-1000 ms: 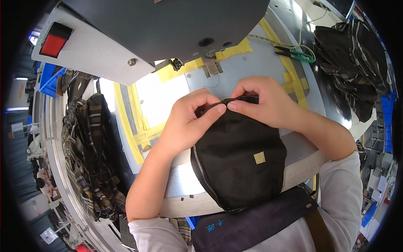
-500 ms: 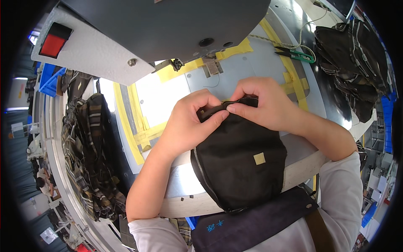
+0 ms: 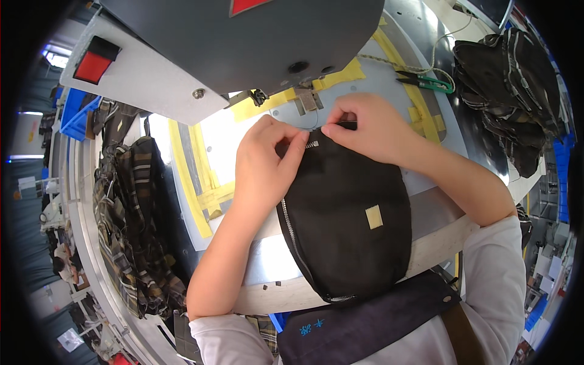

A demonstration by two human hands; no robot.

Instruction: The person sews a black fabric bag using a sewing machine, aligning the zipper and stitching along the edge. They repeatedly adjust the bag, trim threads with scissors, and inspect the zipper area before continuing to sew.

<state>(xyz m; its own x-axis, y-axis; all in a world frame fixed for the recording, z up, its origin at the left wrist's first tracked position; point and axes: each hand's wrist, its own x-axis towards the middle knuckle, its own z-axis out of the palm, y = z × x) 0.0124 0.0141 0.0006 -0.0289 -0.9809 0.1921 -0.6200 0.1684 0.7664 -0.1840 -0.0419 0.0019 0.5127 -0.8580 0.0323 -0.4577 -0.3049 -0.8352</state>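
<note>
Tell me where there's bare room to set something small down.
Bare plate shows left of the left hand, inside the yellow tape, and a smaller patch between the right hand and the green-handled snips. Crowded: under the black fabric piece and the dark pile.

Brightly lit workroom, curving toward the outer rim of the view.
Left: grey-blue curtains [image 3: 24, 237] along the outer edge; pale wall section [image 3: 29, 137] between an upper light strip [image 3: 32, 114] and a lower light strip [image 3: 25, 158]; bright patch [image 3: 56, 59] above, window or lamp not determinable. Foreground: worktable [image 3: 267, 260], metal-topped, pale-edged, showing strong glare. Far right: cluttered background, too small to itemise.
</note>
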